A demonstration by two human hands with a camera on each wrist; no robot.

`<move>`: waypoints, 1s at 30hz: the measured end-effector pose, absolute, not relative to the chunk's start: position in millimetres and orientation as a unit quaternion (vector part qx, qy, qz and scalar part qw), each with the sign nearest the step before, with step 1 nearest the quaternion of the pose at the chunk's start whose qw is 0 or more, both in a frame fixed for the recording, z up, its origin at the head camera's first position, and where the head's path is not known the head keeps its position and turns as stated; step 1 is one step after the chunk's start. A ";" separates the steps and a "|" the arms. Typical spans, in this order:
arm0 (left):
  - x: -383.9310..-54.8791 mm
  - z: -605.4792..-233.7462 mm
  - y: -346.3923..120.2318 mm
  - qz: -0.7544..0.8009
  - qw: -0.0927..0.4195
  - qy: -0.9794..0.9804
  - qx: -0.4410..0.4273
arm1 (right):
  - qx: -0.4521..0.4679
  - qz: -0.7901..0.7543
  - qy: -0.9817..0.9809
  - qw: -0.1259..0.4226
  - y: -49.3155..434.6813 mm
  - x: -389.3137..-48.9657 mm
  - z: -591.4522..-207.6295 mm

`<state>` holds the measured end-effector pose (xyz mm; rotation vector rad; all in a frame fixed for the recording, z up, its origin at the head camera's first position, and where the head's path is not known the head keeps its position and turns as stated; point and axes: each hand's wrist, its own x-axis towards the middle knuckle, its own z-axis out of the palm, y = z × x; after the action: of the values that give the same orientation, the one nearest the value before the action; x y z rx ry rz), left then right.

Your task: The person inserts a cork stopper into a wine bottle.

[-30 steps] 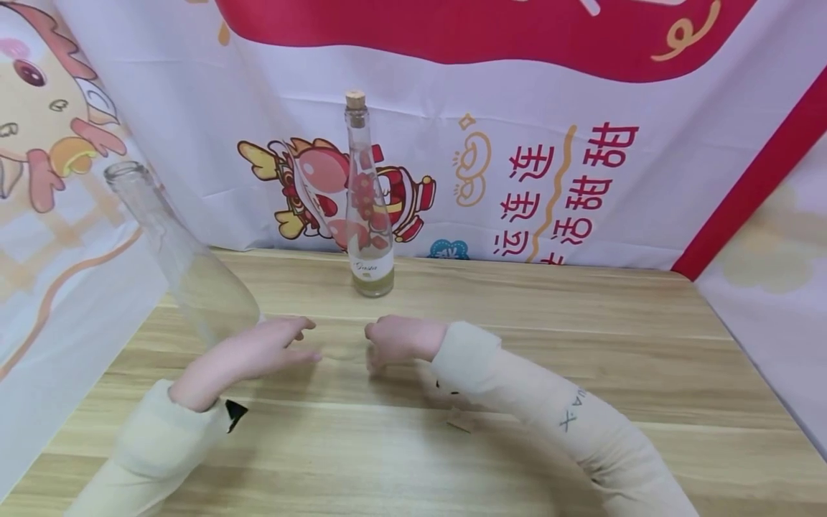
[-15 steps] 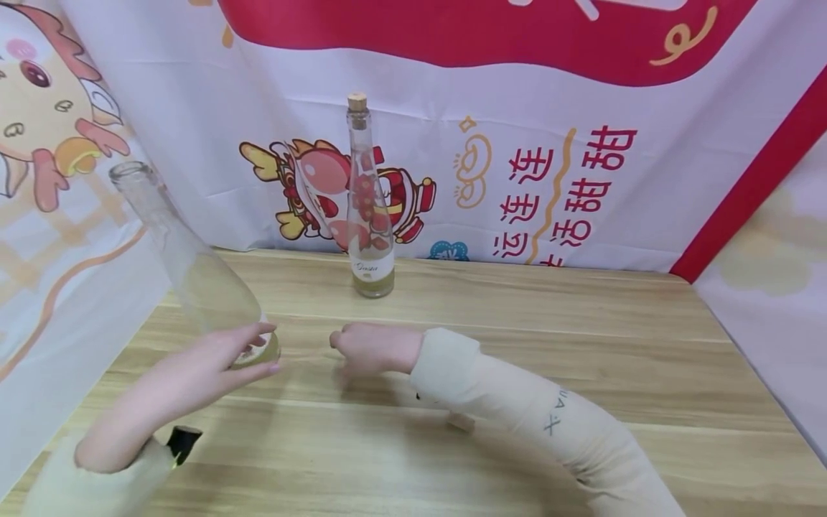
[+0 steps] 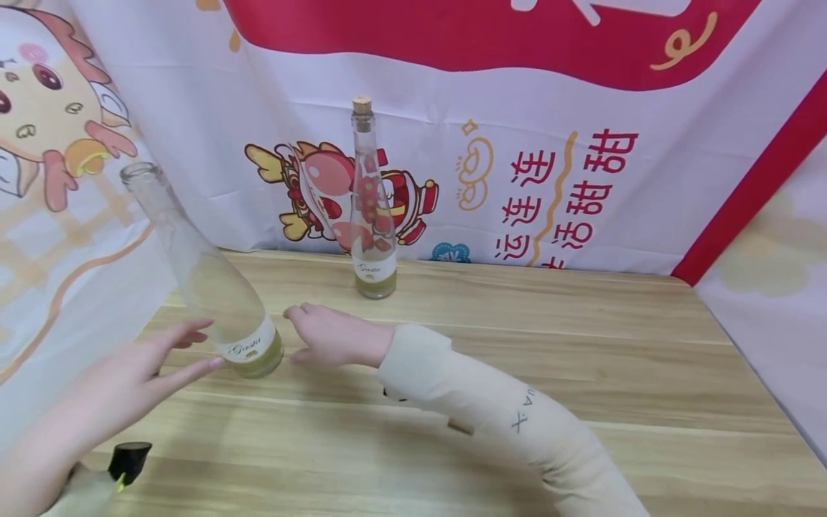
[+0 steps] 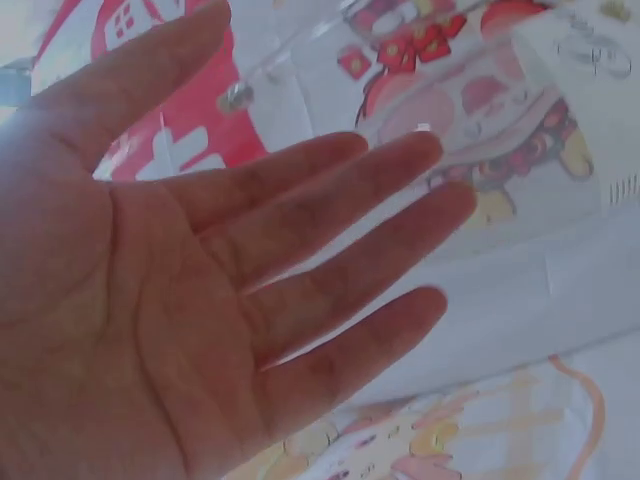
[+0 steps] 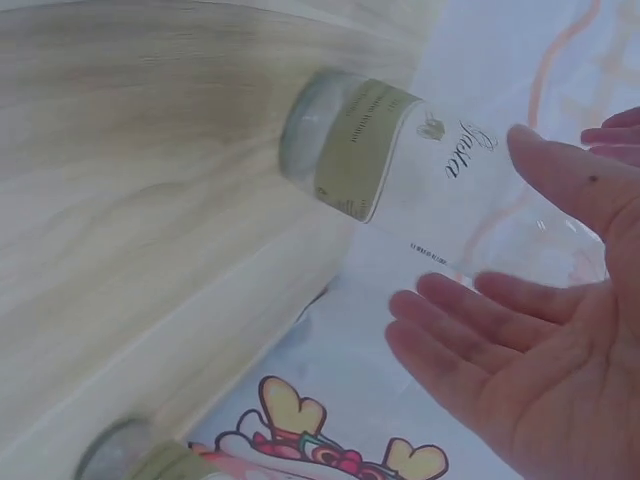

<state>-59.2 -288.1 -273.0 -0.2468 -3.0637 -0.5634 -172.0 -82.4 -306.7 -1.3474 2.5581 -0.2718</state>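
Observation:
An uncorked clear glass bottle (image 3: 222, 287) stands at the left of the table, its white and olive label facing forward. My left hand (image 3: 123, 388) is on its near left side, fingers spread and thumb out; the left wrist view also shows the hand (image 4: 220, 270) holding nothing. To the bottle's right is my right hand (image 3: 336, 336), fingers loosely extended towards the glass. In the right wrist view, this hand's thumb (image 5: 560, 175) overlaps the bottle near the label (image 5: 370, 150). A matching bottle (image 3: 373, 215), with a cork (image 3: 362, 105) in its neck, stands farther back.
A small brown piece (image 3: 461, 426) lies on the wooden table (image 3: 581, 345) beside the right sleeve (image 3: 478, 388). Printed cloth (image 3: 555, 100) hangs behind the table and along its sides. A black wrist camera (image 3: 129, 459) sits under the left forearm.
My left hand has drawn back to the left and nearer me, uncovering the uncorked bottle's label. My right hand has moved left, up to that bottle's side. Both bottles stay in place.

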 end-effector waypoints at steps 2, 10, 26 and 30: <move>-59.7 -271.3 -292.9 -0.182 0.017 -0.981 -0.063 | -0.454 -0.112 0.877 0.110 -86.9 -173.4 -306.3; -71.9 -266.6 -299.7 -0.240 0.086 -0.967 -0.013 | -0.407 -0.220 0.880 0.103 -104.4 -180.5 -312.6; -115.6 -279.7 -299.1 -0.428 0.167 -0.888 -0.002 | -0.325 -0.452 0.824 0.105 -147.9 -181.7 -345.1; -124.0 -286.3 -299.2 -0.455 0.158 -0.876 -0.003 | -0.329 -0.460 0.819 0.102 -153.0 -181.3 -347.7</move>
<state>-124.0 -299.2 -286.3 -0.0081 -2.5066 -1.3013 -181.3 -153.0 -347.7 -0.9712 2.4169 -1.3573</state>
